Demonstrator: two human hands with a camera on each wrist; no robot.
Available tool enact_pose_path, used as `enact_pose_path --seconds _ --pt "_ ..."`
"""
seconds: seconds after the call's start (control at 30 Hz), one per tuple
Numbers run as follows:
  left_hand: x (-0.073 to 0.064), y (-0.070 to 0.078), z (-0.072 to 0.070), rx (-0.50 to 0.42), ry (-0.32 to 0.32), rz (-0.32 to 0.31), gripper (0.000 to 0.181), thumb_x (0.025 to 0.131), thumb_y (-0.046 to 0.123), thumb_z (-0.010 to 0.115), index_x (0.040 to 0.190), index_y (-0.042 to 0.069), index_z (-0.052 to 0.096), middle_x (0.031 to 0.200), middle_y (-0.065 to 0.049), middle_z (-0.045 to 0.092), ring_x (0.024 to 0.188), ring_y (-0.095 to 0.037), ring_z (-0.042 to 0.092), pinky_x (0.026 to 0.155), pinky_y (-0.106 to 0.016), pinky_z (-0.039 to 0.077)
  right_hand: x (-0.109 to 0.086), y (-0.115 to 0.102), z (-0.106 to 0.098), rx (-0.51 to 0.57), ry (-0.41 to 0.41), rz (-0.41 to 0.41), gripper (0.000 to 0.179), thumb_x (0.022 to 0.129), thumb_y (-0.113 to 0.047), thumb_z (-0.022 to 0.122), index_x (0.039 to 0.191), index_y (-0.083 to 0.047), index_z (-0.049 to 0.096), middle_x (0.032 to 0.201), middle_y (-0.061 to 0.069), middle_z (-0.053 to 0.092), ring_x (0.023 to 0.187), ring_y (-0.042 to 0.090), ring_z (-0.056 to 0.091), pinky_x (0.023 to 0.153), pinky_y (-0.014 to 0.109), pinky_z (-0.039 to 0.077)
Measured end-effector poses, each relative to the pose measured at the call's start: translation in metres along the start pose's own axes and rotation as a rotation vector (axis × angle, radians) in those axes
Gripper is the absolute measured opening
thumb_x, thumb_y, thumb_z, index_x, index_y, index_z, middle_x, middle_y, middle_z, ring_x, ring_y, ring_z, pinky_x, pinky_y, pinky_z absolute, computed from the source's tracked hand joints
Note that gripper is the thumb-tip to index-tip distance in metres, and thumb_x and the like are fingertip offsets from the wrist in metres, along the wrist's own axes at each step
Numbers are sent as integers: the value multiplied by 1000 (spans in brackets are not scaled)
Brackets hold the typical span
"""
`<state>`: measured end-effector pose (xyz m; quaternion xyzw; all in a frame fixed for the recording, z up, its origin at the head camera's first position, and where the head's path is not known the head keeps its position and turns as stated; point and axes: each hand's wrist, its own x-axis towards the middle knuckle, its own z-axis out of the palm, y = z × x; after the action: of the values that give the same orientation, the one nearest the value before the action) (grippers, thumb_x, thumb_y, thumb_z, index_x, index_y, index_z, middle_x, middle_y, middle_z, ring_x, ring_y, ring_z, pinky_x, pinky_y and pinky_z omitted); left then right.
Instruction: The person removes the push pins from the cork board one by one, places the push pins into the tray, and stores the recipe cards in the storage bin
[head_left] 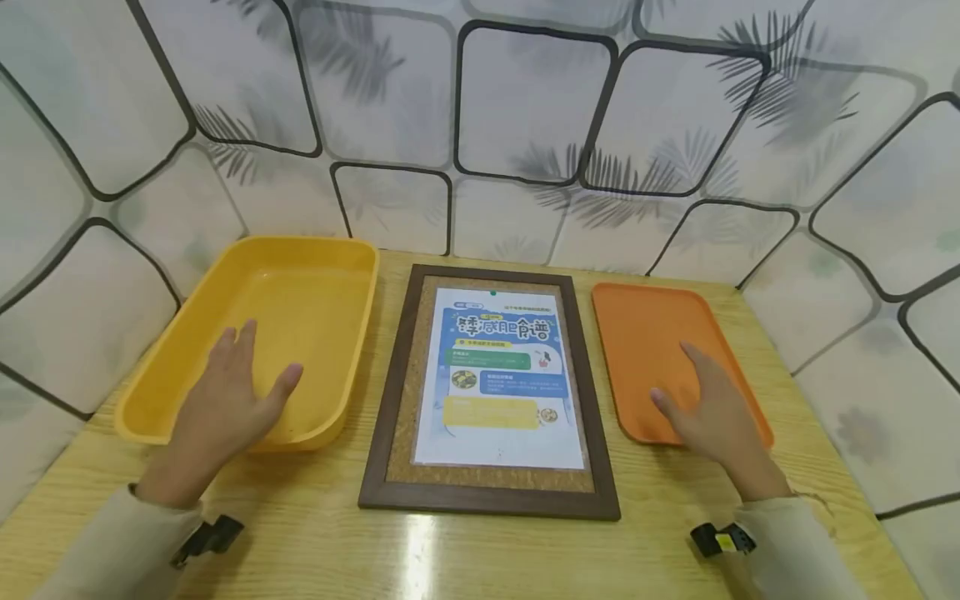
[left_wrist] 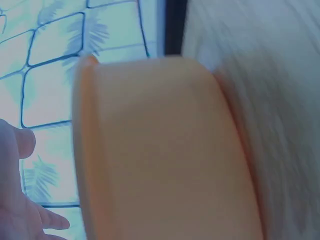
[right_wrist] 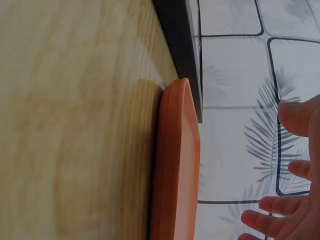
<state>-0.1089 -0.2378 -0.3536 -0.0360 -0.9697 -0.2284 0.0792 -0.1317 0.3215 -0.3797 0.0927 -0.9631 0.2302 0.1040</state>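
Observation:
My left hand hovers over the near part of a deep yellow tray, thumb spread away from the fingers. It holds nothing. In the left wrist view the outer wall of that tray fills the middle, with the hand beyond its rim. On the right, my right hand is over the near end of a shallow orange tray, fingers extended and nothing in them. The right wrist view has the orange tray's side standing on the wood, the hand apart from it.
Between the trays lies a dark-framed cork board with a printed Chinese poster on it. All rest on a light wooden table. A patterned wall stands behind and along both sides. Dark bands circle both sleeves.

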Motion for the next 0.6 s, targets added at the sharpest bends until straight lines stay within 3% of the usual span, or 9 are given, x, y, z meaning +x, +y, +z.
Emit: enact_pose_path --seconds 0.13,0.4,0.6 --pt "-2 6 -1 -124 -54 -24 84 101 48 42 152 -5 3 153 -36 9 132 -59 19 96 -72 23 8 -4 5 88 -19 16 76 95 -34 62 152 -2 24 149 30 31 121 54 43 88 69 38" --pt "8 23 -4 -218 -77 -21 78 102 46 39 153 -2 5 145 -39 27 125 -58 34 94 -70 32 35 -12 3 190 -38 -14 68 96 -26 62 149 -3 28 143 30 39 121 49 47 94 61 41" --pt "14 32 -3 -327 -109 -9 77 103 43 40 154 0 4 152 -32 20 131 -52 33 99 -62 36 52 -14 8 208 -41 -38 64 97 -27 60 147 -1 31 138 32 44 118 48 50 92 60 43"
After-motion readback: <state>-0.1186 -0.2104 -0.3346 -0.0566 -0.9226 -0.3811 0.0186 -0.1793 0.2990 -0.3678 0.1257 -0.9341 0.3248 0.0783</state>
